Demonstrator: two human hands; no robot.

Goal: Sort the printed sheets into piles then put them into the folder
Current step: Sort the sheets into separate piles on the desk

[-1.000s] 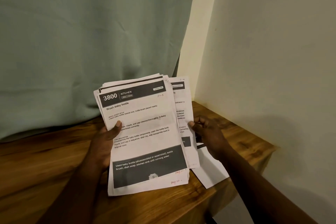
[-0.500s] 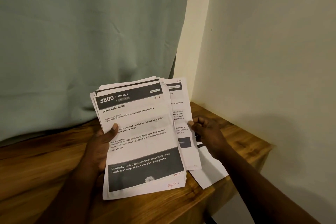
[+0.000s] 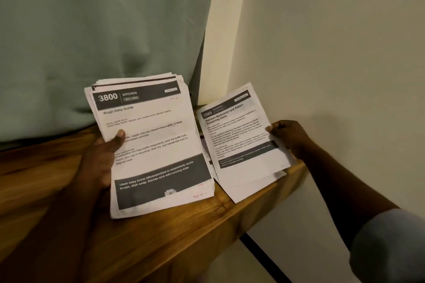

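My left hand (image 3: 101,163) grips a thick stack of printed sheets (image 3: 158,145) above the wooden table, thumb on the top page headed "3800 KITCHEN, Wash baby bottle". To its right, my right hand (image 3: 287,138) pinches the right edge of a single sheet (image 3: 241,135) headed "3565, Retrieve Medication and Return Remaining Items". That sheet is held low over a small pile of sheets (image 3: 248,186) lying at the table's right end. No folder is in view.
The wooden table (image 3: 161,236) ends at its right edge just beyond the small pile. A green curtain (image 3: 103,30) hangs behind it. A cream wall (image 3: 333,53) stands close on the right, forming a corner.
My right hand has drawn the "3565" sheet out from behind the stack and carried it right, over the pile on the table. The stack in my left hand has shifted slightly left.
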